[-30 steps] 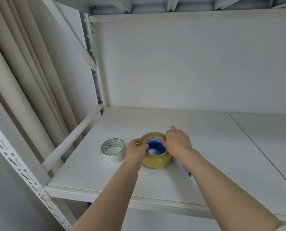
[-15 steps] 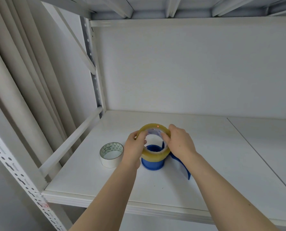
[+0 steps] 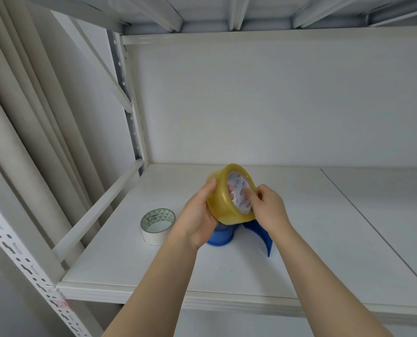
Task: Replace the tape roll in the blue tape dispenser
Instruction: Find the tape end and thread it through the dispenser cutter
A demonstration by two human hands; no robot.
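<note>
At the far left hang pale curtain folds (image 3: 20,132), and in front of them stands the white perforated upright (image 3: 29,266) of a metal shelving unit, with a slanted brace running up toward the back post. The white shelf (image 3: 324,251) carries everything here; a seam splits its board on the right side.

Leftmost of the things on the shelf is a white tape roll (image 3: 157,226), lying flat with its open core facing up, a green triangle pattern and handwritten marks showing inside the core. It sits just beside the left wrist, not touching it.

Next comes the left hand (image 3: 197,217), raised above the shelf and clasping the outer rim of the yellow tape roll (image 3: 223,205), thumb over the top edge and palm against the curved side. The roll is held in the air, tipped on edge so that its printed inner core faces right, toward the right hand (image 3: 268,207). That hand pinches the roll's right rim, fingertips reaching into the core.

Directly below the roll, partly hidden by both hands, the blue tape dispenser (image 3: 220,235) stands on the shelf: its round hub shows under the left hand and its curved blue blade arm sticks out under the right wrist. The roll is clear of the hub.
</note>
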